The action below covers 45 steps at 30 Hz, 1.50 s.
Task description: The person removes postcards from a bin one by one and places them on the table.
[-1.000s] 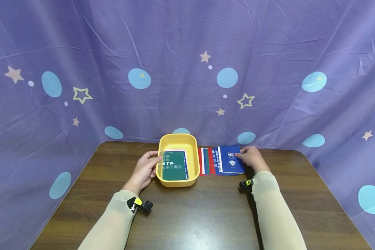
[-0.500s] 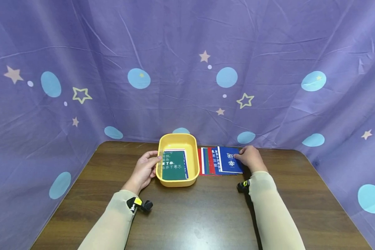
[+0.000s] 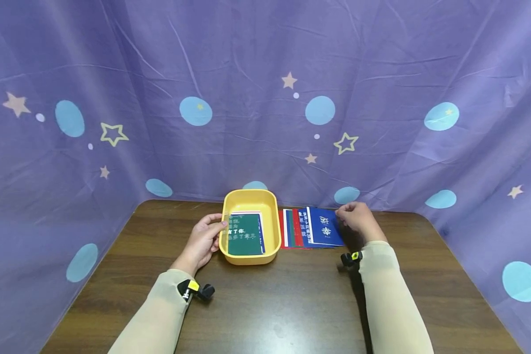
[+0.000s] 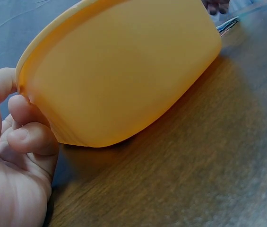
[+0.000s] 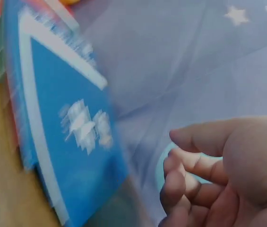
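Note:
My left hand (image 3: 202,242) grips the left rim of a yellow plastic tray (image 3: 272,236), thumb over the edge and fingers curled beneath, as the left wrist view shows. In the tray lies a small stack of cards topped by a green card (image 3: 244,245) with white writing. Right of the tray, a fanned row of cards in red, white, green and blue ends in a blue card (image 3: 322,222) with large white characters. My right hand (image 3: 359,221) is just off that card's right edge. In the right wrist view its fingers (image 5: 175,182) are loosely bent and hold nothing.
A brown wooden table (image 3: 265,305) carries everything. Behind it and at both sides hangs a purple curtain (image 3: 256,88) with stars and blue spots, close to the tray and the cards. Both wrists wear small black cameras (image 3: 205,292).
The blue top card shifted slightly left in line with the fan while my right hand was on it. Now that hand has come off the card, to the right. My left hand keeps its grip.

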{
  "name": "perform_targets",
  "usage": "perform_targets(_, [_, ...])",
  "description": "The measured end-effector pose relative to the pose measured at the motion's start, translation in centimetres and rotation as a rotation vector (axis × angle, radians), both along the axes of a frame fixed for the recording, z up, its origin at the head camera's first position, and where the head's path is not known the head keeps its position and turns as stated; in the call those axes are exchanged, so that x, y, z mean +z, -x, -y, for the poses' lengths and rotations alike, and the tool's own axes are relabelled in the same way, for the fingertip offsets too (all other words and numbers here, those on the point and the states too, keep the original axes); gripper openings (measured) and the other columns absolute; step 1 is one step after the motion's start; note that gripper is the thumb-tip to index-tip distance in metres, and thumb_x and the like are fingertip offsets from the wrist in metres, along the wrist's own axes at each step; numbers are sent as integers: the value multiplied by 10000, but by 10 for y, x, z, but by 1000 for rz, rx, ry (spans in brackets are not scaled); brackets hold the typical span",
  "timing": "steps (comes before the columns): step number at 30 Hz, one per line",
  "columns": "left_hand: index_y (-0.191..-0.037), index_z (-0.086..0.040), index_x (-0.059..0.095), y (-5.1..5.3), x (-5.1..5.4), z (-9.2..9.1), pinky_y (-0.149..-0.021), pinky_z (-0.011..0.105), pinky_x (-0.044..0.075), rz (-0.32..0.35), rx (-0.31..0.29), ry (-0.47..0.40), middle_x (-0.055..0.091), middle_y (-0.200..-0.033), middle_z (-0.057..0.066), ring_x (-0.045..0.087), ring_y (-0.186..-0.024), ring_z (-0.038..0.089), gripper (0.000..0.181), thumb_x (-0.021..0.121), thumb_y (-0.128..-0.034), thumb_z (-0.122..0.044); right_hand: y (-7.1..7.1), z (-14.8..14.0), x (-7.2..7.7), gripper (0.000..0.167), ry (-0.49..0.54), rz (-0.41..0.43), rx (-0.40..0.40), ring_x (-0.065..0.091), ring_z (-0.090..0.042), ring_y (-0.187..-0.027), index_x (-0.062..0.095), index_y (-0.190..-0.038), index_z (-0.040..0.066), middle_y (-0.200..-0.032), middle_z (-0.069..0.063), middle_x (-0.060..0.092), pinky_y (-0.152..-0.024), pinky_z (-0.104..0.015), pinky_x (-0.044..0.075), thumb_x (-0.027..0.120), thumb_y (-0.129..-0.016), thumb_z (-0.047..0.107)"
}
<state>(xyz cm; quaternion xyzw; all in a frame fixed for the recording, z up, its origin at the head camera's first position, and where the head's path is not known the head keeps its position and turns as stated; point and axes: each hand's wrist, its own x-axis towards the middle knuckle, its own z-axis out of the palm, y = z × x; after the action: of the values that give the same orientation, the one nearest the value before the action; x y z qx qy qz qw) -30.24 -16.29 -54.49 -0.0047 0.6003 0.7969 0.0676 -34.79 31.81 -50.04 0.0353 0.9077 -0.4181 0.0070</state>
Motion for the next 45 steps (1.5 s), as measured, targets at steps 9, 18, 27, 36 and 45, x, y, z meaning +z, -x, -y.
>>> perform_targets(9, [-1510, 1, 474, -2, 1, 2, -402, 153, 354, -8, 5, -8, 650, -729, -53, 455, -484, 27, 432, 665, -1133, -83, -21, 54, 49, 285, 161, -25, 74, 667, -244, -873, 768, -1216, -10, -914, -3, 698, -782, -352, 570, 750, -1095, 247])
perform_targets(18, [-1511, -1, 474, -3, -3, -3, -400, 154, 343, -2, -1, -28, 666, -729, -51, 463, -480, 33, 438, 662, -1125, -82, -32, 105, 68, 215, 63, -79, 271, 658, -213, -765, 793, -1154, 52, -845, -41, 722, -671, -314, 545, 762, -1094, 256])
perform_targets(27, [-1525, 17, 463, -4, -3, 2, -399, 161, 342, -12, 9, -34, 657, -710, -44, 464, -474, 36, 454, 658, -1123, -67, -12, 186, 97, 367, -95, 68, 457, 765, -260, -806, 738, -1307, 41, -1024, -158, 803, -689, -343, 663, 786, -1084, 330])
perform_targets(36, [-1520, 9, 480, -2, 2, 1, -399, 165, 344, -17, -6, -31, 621, -693, -48, 452, -469, 36, 446, 661, -1120, -71, 26, 248, 94, 518, -162, 295, 499, 817, -381, -1165, 645, -1469, 25, -1314, -207, 779, -883, -463, 733, 780, -1091, 352])
perform_targets(45, [-1525, 13, 463, -2, 1, 1, -398, 155, 354, -5, -12, -27, 607, -704, -66, 456, -474, 33, 454, 657, -1125, -77, 48, 282, 74, 457, -391, 424, 452, 818, -279, -1090, 732, -1233, 94, -1207, -79, 741, -908, -438, 727, 856, -1019, 478])
